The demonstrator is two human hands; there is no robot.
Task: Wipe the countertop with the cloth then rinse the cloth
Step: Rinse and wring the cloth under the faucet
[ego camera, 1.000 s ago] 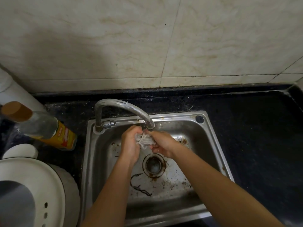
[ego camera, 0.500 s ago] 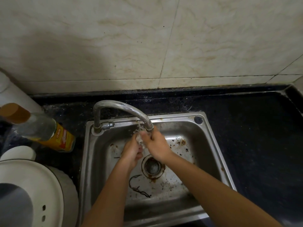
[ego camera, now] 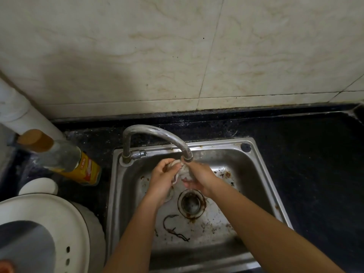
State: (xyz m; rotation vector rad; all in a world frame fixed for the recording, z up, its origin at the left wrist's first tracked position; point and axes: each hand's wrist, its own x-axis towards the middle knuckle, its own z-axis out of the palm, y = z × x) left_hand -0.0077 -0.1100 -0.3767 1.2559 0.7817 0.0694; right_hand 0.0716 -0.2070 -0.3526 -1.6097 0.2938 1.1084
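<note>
The small, pale, crumpled cloth (ego camera: 177,171) was held bunched directly under the outlet of the curved dull-metal tap (ego camera: 157,133), above the stainless-steel sink (ego camera: 275,201). It was gripped by the curled fingers of the left hand (ego camera: 161,180) and pinched from the other side by the right hand (ego camera: 200,178). Wiping was judged finished, since the cloth was no longer on the black speckled stone desk (ego camera: 307,164). Rinsing was judged under way, with wringing probably left. How clean the desk was could not be told in the dim light. Rust stains were seen around the round metal drain (ego camera: 191,203). A clear glass bottle (ego camera: 65,160) with a yellow label stood on the left, before cream marbled wall tiles (ego camera: 177,56).
</note>
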